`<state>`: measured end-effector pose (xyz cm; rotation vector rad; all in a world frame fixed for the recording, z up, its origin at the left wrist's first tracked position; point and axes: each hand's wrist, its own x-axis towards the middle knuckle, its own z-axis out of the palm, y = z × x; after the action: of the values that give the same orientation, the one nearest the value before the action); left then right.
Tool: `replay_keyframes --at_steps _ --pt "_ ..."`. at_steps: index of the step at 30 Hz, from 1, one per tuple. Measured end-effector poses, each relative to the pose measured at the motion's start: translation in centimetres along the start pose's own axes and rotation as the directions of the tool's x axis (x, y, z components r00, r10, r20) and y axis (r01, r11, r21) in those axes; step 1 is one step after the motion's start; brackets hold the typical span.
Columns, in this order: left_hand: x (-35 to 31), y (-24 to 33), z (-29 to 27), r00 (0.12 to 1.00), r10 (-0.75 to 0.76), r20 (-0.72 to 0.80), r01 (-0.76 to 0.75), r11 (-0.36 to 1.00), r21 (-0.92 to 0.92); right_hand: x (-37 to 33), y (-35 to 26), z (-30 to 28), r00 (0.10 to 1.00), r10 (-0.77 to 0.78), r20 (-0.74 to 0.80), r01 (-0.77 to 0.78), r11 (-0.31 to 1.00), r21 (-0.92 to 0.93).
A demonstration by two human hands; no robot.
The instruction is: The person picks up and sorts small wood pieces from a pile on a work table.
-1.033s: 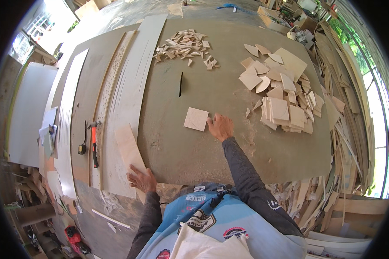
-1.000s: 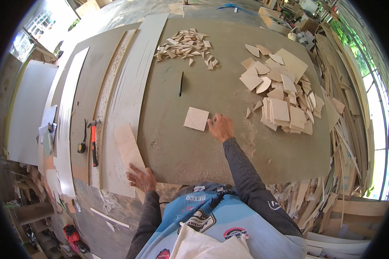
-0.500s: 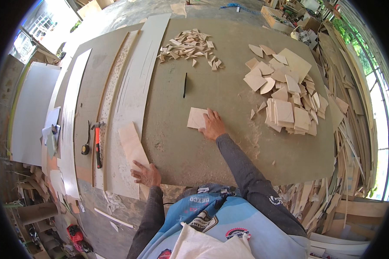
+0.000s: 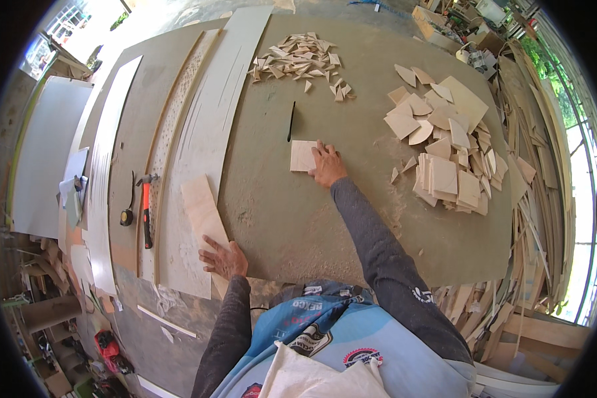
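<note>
A thin dark strip like a saw blade [image 4: 292,122] stands in the brown worktable [image 4: 298,225]. Right at its near end lies a square piece of plywood [image 4: 302,156], its far left corner about touching the strip. My right hand [image 4: 327,164] grips this square by its right side, fingers over the top and thumb at the near edge. At the table's near edge, my left hand [image 4: 224,259] rests with fingers spread on a long plywood strip [image 4: 203,207], which lies slanted over a white board [image 4: 199,142].
Many plywood squares and curved offcuts [image 4: 444,159] are heaped at the right, with small pointed scraps [image 4: 298,58] at the far side. On the left lie a hammer [image 4: 147,212], a tape measure [image 4: 127,216] and long boards. Timber strips [image 4: 544,166] lean beyond the right edge.
My right hand has pushed the plywood square away from me, closing the gap to the blade-like strip. The left hand stays on the long plywood strip. The whole view has shifted slightly.
</note>
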<state>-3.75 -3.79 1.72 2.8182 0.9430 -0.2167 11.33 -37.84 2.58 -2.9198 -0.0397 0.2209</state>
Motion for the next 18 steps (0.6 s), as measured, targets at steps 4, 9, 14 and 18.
replay_keyframes --at_steps 4,9,14,18 --pt "0.2 -0.2 0.7 0.999 0.005 -0.041 -0.003 0.999 0.041 1.0 0.2 0.2 1.0 -0.017 -0.007 0.017 1.0 0.0" --pt "0.3 -0.2 1.0 0.999 0.005 -0.049 -0.003 0.998 0.06 1.5 0.1 -0.1 1.0 -0.026 -0.005 0.026 1.0 -0.006" --pt "0.4 -0.2 0.9 0.999 -0.002 -0.034 0.004 0.998 0.067 1.8 0.1 -0.4 0.999 -0.04 -0.003 0.04 0.999 0.013" --pt "0.4 -0.3 1.2 0.999 0.004 -0.048 -0.001 0.998 0.069 2.1 0.3 0.0 0.998 -0.049 -0.042 0.05 0.999 0.019"
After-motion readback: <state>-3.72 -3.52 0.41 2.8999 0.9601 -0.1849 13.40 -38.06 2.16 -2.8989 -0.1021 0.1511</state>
